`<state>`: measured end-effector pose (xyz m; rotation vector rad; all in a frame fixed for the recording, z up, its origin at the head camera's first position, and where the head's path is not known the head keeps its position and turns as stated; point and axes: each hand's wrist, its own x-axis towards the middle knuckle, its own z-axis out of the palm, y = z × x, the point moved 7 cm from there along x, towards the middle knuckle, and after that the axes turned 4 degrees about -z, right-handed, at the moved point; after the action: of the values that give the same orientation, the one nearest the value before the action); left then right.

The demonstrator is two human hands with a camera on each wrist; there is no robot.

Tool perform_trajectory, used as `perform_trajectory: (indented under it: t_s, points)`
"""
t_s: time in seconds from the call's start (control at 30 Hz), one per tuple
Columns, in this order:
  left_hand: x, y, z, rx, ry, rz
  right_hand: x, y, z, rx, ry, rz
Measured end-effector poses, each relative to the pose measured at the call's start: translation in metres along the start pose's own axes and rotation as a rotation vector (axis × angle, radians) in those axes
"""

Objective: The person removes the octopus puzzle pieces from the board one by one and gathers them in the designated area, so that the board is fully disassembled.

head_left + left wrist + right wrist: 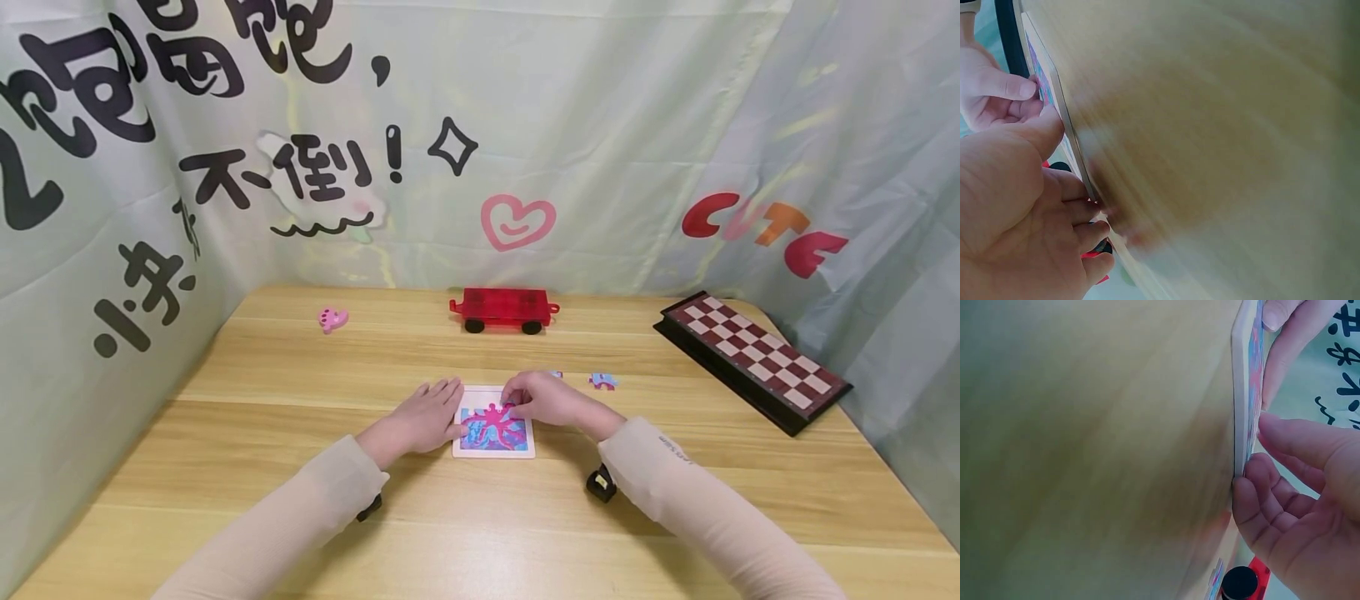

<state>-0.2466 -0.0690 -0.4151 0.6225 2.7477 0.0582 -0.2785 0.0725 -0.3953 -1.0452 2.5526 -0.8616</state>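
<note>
the puzzle point(492, 439) lies flat near the middle of the table point(480, 533), a pink octopus on blue in its pale frame. the left hand point(423, 415) rests at its left edge, fingers extended and gripping nothing, the thumb touching the near left part of the picture. the right hand point(546, 400) is at the far right part, thumb and forefinger bent together over the surface; whether they pinch a piece, i cannot tell. one loose piece point(603, 381) lies to the right of that hand and slightly farther off, and another point(556, 374) shows just beyond the hand, mostly hidden. at the far side stands a red cart point(504, 307) on black wheels; a pink trinket point(332, 319) lies far left, a checkered board point(757, 354) far right. behind hangs a printed curtain point(592, 125).
</note>
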Motion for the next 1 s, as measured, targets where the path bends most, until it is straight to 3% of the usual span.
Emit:
perform_trajectory:
  t_s: [0.47,1.0]
  points:
    - [0.0,0.001,-0.002,-0.008,0.004,0.006,0.002,0.002,0.0,-0.071,0.014,0.056]
    - [0.0,0.0,-0.001,0.008,0.006,0.006,-0.003,0.006,-0.008,-0.005,0.067,0.074]
